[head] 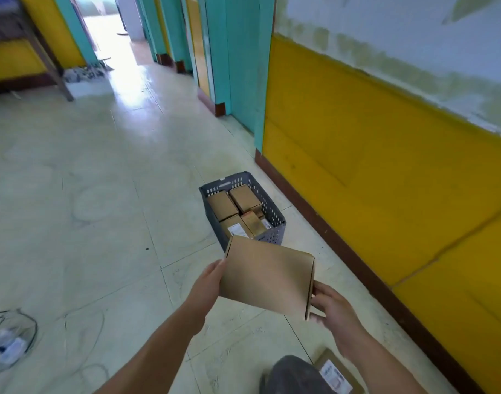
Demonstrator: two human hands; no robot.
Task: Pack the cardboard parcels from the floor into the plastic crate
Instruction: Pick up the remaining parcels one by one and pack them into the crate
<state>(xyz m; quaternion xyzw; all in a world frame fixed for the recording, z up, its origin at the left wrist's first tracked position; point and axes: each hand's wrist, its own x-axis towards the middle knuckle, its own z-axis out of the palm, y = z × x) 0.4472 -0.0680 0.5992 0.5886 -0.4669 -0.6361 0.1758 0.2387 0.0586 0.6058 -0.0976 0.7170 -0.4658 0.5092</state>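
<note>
A flat brown cardboard parcel is held in the air between both hands, just in front of the crate. My left hand grips its left edge. Its lower right corner is gripped by my right hand. The dark grey plastic crate stands on the floor by the yellow wall and holds several small cardboard parcels. Another parcel with a white label lies on the floor at the bottom edge, beside my knee.
The yellow wall with a brown skirting runs along the right. Loose cables and white plugs lie on the floor at the lower left. A wooden table leg stands far left; pale tiled floor stretches between.
</note>
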